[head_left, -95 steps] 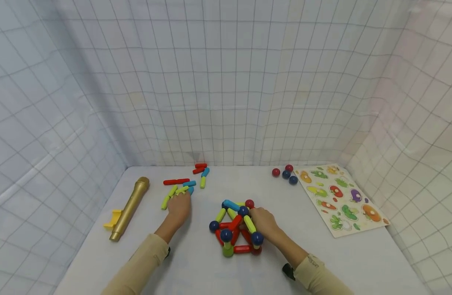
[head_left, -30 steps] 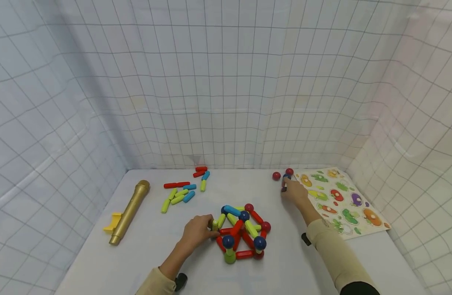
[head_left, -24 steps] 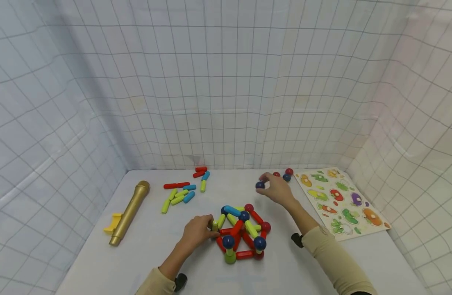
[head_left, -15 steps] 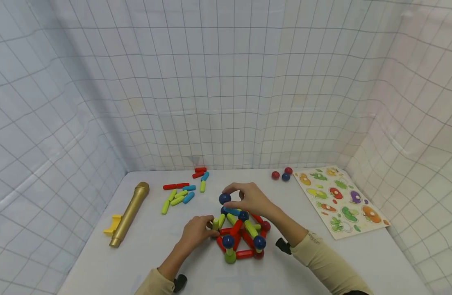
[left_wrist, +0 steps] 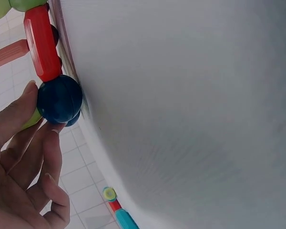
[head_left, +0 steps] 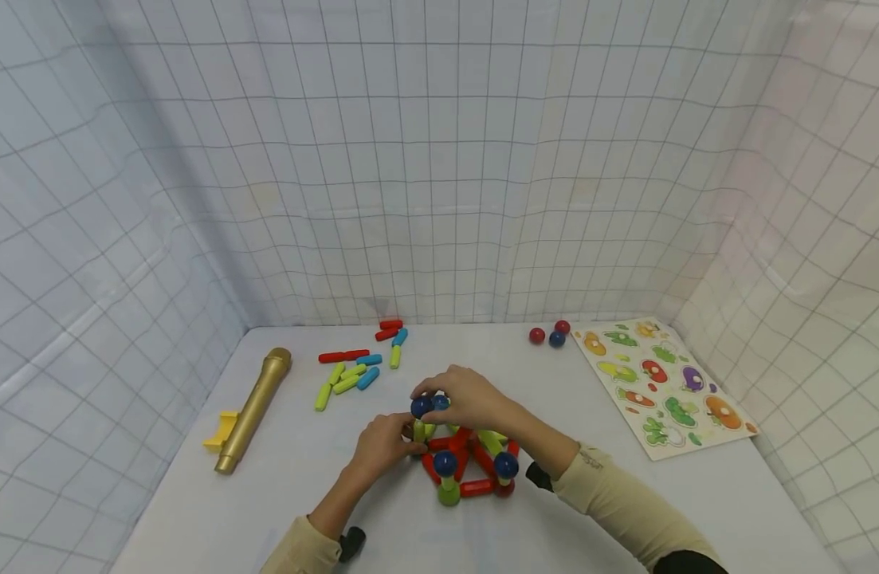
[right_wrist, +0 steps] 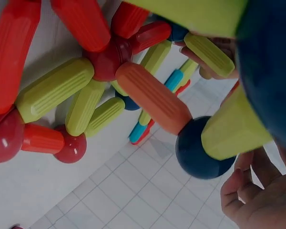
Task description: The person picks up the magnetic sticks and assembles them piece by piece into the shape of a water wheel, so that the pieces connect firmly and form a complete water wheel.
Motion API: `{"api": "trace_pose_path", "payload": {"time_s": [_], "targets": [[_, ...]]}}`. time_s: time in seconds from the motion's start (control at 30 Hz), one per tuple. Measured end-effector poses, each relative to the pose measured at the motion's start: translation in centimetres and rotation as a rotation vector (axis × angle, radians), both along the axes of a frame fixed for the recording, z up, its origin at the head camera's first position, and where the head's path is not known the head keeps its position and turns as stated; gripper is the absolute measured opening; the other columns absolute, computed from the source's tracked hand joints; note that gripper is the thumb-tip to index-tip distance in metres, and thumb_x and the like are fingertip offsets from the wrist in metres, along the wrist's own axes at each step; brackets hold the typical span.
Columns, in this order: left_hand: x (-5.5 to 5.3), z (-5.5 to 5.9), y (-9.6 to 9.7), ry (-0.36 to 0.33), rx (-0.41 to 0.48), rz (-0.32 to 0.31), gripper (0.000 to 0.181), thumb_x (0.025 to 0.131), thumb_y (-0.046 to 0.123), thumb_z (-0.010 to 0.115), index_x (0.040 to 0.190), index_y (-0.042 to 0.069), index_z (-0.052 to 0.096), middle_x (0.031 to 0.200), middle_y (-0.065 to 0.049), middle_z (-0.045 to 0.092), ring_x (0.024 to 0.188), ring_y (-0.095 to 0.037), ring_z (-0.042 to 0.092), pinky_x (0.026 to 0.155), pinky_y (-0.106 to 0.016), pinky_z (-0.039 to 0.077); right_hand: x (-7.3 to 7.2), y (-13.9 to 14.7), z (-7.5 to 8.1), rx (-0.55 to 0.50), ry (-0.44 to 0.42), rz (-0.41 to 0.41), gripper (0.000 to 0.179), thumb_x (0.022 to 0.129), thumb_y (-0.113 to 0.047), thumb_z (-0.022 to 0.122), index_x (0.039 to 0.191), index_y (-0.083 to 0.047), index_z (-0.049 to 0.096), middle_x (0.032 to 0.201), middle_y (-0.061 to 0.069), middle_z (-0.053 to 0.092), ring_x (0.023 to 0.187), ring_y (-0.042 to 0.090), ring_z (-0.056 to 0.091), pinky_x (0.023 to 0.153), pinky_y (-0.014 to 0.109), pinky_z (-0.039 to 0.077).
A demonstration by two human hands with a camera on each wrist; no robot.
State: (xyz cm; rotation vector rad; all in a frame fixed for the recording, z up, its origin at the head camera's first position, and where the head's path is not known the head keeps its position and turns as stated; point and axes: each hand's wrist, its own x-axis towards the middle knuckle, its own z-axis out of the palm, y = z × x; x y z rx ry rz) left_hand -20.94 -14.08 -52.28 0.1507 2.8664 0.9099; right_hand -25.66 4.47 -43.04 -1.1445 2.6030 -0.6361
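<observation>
A ball-and-stick construction with red sticks (head_left: 476, 488) and yellow-green sticks stands in the middle of the table. My left hand (head_left: 382, 446) is at its left corner. In the left wrist view, its thumb and fingers pinch a dark blue ball (left_wrist: 60, 99) joined to a red stick (left_wrist: 42, 44). A yellow-green stick (head_left: 419, 431) stands up from that corner. My right hand (head_left: 468, 399) pinches another blue ball (head_left: 421, 406) between thumb and finger, right at the top of this stick. That hand hides part of the construction's back; a light blue stick (head_left: 441, 402) shows beneath its fingers.
Several loose sticks (head_left: 347, 383) lie at the back left. Two red balls (head_left: 536, 336) and a blue ball (head_left: 557, 339) sit at the back right, beside a vegetable picture board (head_left: 661, 387). A gold microphone-shaped tube (head_left: 254, 410) and a yellow piece (head_left: 222, 430) lie left.
My left hand has come from the loose sticks to the construction's left corner, where a yellow-green stick now stands. My right hand has taken a blue ball from the back right to that stick's top.
</observation>
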Motion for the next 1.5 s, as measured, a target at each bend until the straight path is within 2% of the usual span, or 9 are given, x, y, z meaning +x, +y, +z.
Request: {"api": "trace_pose_path", "payload": {"time_s": [0.3, 0.47, 0.6, 0.73, 0.87, 1.0, 1.23, 1.37, 1.5], "targets": [[0.0, 0.1, 0.3, -0.004, -0.005, 0.014, 0.034, 0.076, 0.024, 0.083, 0.104, 0.009, 0.071, 0.085, -0.001, 0.072, 0.074, -0.013, 0.058, 0.068, -0.030, 0.051, 0.4, -1.1, -1.5, 0.139, 0.095, 0.013, 0.036, 0.087, -0.040, 0.071, 0.121, -0.031, 0.067, 0.111, -0.008, 0.071, 0.097, 0.012, 0.054, 0.085, 0.032, 0.043], [-0.1, 0.0, 0.0, -0.004, -0.012, 0.002, 0.035, 0.076, 0.024, 0.083, 0.105, 0.010, 0.070, 0.089, -0.003, 0.073, 0.077, -0.014, 0.062, 0.070, -0.033, 0.053, 0.5, -0.3, -1.1, 0.101, 0.110, -0.011, 0.039, 0.089, -0.043, 0.068, 0.126, -0.031, 0.065, 0.116, -0.006, 0.070, 0.102, 0.014, 0.055, 0.089, 0.036, 0.044], [-0.4, 0.1, -0.2, -0.046, 0.012, -0.045, 0.032, 0.078, 0.023, 0.082, 0.105, 0.010, 0.069, 0.092, -0.004, 0.072, 0.078, -0.015, 0.061, 0.071, -0.033, 0.054, 0.0, 2.8, -0.6, -0.034, 0.112, -0.162, 0.029, 0.092, -0.030, 0.067, 0.121, -0.025, 0.068, 0.113, 0.000, 0.071, 0.101, 0.019, 0.060, 0.089, 0.039, 0.048], [-0.6, 0.2, -0.7, -0.085, 0.014, -0.083, 0.029, 0.079, 0.019, 0.080, 0.104, 0.008, 0.070, 0.093, -0.003, 0.071, 0.078, -0.015, 0.060, 0.070, -0.031, 0.054, -0.5, 6.4, -2.0, -0.066, 0.049, -0.375, 0.019, 0.089, -0.016, 0.069, 0.108, -0.019, 0.071, 0.097, -0.002, 0.070, 0.085, 0.016, 0.058, 0.075, 0.032, 0.050], [-0.8, 0.4, -1.0, -0.112, 0.008, -0.080, 0.028, 0.079, 0.018, 0.080, 0.103, 0.006, 0.072, 0.092, -0.003, 0.071, 0.079, -0.014, 0.061, 0.070, -0.031, 0.054, -0.3, 8.6, -4.8, 0.012, -0.092, -0.403, 0.019, 0.083, -0.018, 0.075, 0.102, -0.016, 0.071, 0.088, -0.003, 0.066, 0.077, 0.014, 0.054, 0.067, 0.028, 0.047], [-0.9, 0.5, -0.8, -0.112, 0.001, -0.084, 0.027, 0.079, 0.017, 0.081, 0.102, 0.006, 0.073, 0.092, -0.003, 0.072, 0.081, -0.014, 0.061, 0.073, -0.033, 0.055, 0.7, 9.7, -6.7, 0.066, -0.141, -0.394, 0.025, 0.077, -0.024, 0.082, 0.098, -0.017, 0.070, 0.082, -0.004, 0.063, 0.073, 0.013, 0.052, 0.064, 0.028, 0.046], [-0.8, 0.7, -0.1, -0.124, -0.006, -0.088, 0.027, 0.079, 0.019, 0.081, 0.102, 0.007, 0.072, 0.092, -0.004, 0.072, 0.080, -0.014, 0.059, 0.075, -0.034, 0.054, 3.6, 11.5, -6.9, 0.082, -0.216, -0.452, 0.026, 0.073, -0.018, 0.085, 0.089, -0.018, 0.064, 0.073, -0.003, 0.059, 0.068, 0.016, 0.051, 0.060, 0.030, 0.041], [-0.7, 0.8, -0.2, -0.126, -0.008, -0.073, 0.028, 0.078, 0.020, 0.081, 0.103, 0.009, 0.072, 0.092, -0.003, 0.072, 0.080, -0.014, 0.060, 0.074, -0.034, 0.054, 5.5, 11.3, -7.6, 0.086, -0.316, -0.427, 0.044, 0.068, -0.026, 0.088, 0.103, -0.018, 0.063, 0.077, -0.003, 0.061, 0.069, 0.016, 0.052, 0.059, 0.031, 0.042], [-0.5, 0.9, -0.5, -0.125, -0.015, -0.052, 0.027, 0.077, 0.020, 0.082, 0.101, 0.009, 0.072, 0.090, -0.002, 0.071, 0.079, -0.015, 0.059, 0.073, -0.033, 0.053, 6.4, 10.2, -8.6, 0.052, -0.274, -0.423, 0.052, 0.067, -0.034, 0.087, 0.108, -0.014, 0.062, 0.081, -0.002, 0.062, 0.069, 0.015, 0.052, 0.058, 0.031, 0.044]]}}
